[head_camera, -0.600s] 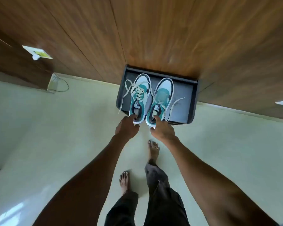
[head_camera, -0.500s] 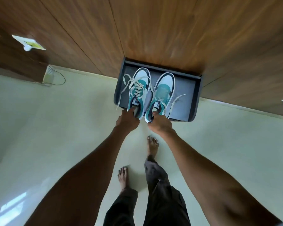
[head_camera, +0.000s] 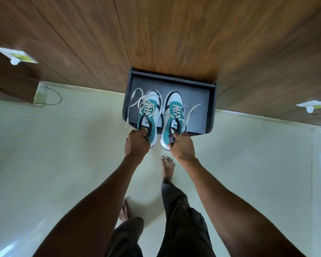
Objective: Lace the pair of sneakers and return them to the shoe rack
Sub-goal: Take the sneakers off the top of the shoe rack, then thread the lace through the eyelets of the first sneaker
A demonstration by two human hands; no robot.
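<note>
Far left, fixed to the wood-panelled wall: a small white fitting with a yellow patch; below it, a pale box at the foot of the wall, trailing a thin dark cable over the pale floor. Toward the middle: the left hand, fingers curled shut on the heel collar of the left sneaker, teal and white with a dark collar. Cream laces loose and untied, one end draped past the left edge of the shoe rack. Toe over the rack's dark grey shelf, near its left side; heel overhanging the front edge, above the floor. Whether the sole touches the shelf: cannot tell. Just beside it, not touching: the right sneaker, same colours, toe likewise over the shelf and heel out past the front edge, gripped at the collar by the right hand, closed around it. One loose lace end lying out toward the right half of the shelf. Rack pushed back against the wall, raised lip along its back and sides. Below the hands: two bare feet on the floor, dark trouser legs. Far right on the wall: a second white fitting.
</note>
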